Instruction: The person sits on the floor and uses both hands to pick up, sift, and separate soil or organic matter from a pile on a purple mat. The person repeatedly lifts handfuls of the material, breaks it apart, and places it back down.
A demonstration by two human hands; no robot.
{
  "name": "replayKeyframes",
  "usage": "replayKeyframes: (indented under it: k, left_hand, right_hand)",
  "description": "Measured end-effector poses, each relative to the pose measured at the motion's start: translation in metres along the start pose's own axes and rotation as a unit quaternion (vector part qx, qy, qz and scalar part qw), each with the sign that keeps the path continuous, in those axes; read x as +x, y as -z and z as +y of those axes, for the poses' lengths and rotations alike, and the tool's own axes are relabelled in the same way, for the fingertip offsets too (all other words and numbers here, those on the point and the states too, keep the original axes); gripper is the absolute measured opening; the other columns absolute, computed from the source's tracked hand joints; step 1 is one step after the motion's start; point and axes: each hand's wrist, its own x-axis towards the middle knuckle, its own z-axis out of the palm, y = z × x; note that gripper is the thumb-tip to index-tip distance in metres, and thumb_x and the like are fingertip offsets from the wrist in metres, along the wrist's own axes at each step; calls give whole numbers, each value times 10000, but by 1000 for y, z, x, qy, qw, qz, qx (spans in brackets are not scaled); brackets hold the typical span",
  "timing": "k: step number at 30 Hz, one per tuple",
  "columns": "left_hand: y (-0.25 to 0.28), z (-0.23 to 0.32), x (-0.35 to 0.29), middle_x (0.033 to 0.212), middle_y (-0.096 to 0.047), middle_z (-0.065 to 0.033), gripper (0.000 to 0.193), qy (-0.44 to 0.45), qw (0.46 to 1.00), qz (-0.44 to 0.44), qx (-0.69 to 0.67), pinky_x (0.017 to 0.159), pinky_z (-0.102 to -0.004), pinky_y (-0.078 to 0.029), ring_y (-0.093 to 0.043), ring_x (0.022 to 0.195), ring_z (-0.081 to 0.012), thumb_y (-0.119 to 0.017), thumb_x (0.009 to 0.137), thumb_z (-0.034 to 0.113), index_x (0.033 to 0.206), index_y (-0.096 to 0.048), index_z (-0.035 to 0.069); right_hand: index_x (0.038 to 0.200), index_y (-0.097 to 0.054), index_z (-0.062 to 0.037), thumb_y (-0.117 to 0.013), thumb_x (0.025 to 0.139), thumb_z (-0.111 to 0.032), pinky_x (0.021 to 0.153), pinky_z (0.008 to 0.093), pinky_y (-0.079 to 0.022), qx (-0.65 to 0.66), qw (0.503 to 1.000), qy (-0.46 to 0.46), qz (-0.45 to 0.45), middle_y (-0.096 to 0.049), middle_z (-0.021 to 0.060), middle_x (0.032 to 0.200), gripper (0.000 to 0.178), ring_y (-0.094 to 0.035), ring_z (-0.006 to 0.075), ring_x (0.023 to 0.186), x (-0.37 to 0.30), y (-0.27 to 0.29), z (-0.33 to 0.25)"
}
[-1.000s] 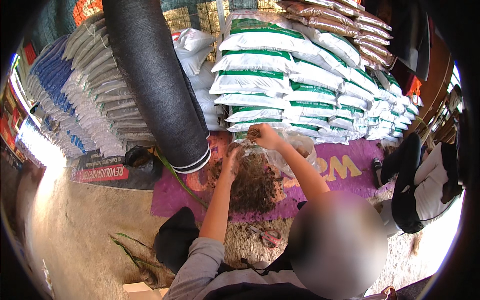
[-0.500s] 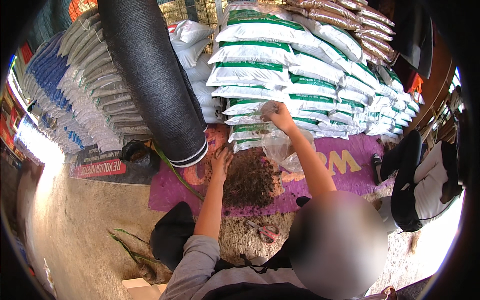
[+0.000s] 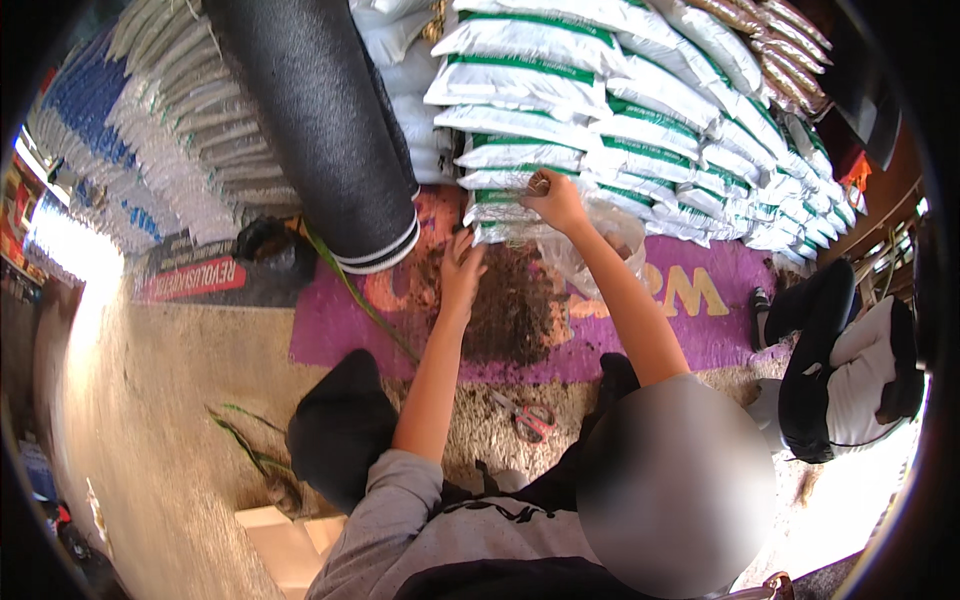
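A heap of dark, rooty soil (image 3: 512, 315) lies on the purple printed sheet (image 3: 640, 345). My left hand (image 3: 461, 272) is at the heap's left edge, fingers spread and holding nothing that I can see. Past the far side of the soil, my right hand (image 3: 557, 203) is closed in a pinch, its fingertips dark with dirt. It appears to grip the thin film of a clear plastic bag (image 3: 612, 240), which sags below and right of the wrist. The bag's outline blurs against the white sacks behind. Red-handled scissors (image 3: 532, 420) lie on the ground close to me.
Stacked white-and-green sacks (image 3: 540, 90) rise just beyond the soil. A large black roll (image 3: 310, 130) leans at left, near a black plastic bag (image 3: 270, 245). Long leaves (image 3: 235, 435) and cardboard (image 3: 285, 548) lie at lower left. Another person (image 3: 850, 370) is at right.
The view has shifted, so the sacks sit higher in the picture. My right hand stays closed near the sacks, and my left hand remains by the soil's left edge.
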Motion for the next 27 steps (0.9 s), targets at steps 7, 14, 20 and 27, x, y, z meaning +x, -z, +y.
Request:
replayKeyframes:
  k: [7, 14, 20, 27]
  left_hand:
    - [19, -25, 13, 1374, -197, -198, 966, -88, 947, 33, 308, 999, -449, -296, -250, 1268, -312, -726, 684, 336, 1366, -109, 43]
    - [46, -56, -4, 1383, -242, -116, 762, 105, 925, -9, -366, 1029, -466, -271, -224, 1287, -272, -591, 770, 413, 1355, -204, 116]
    - [54, -72, -3, 1405, -203, -101, 730, 124, 892, -129, -416, 1025, -491, -275, -202, 1297, -269, -480, 809, 524, 1373, -191, 161]
    - [50, -83, 7, 1149, -509, -110, 369, 142, 896, -57, -416, 878, -389, -458, -539, 990, -245, -402, 916, 266, 1257, -400, 125]
  right_hand:
    - [863, -594, 26, -685, 664, -84, 530, 288, -471, 231, 956, -76, -166, -637, 92, 724, 245, -606, 154, 574, -12, -40, -5]
    - [976, -534, 28, -595, 770, -73, 666, 363, -505, 373, 868, -222, -240, -602, 127, 920, 237, -602, 211, 771, -13, -34, -16]
    - [1049, -499, 24, -574, 764, -78, 671, 312, -520, 452, 826, -242, -233, -602, 122, 919, 312, -608, 203, 750, -16, -34, -29]
    - [1015, -516, -10, -574, 781, -76, 786, 361, -478, 462, 819, -241, -241, -582, 122, 936, 251, -579, 224, 789, -12, -34, -21]
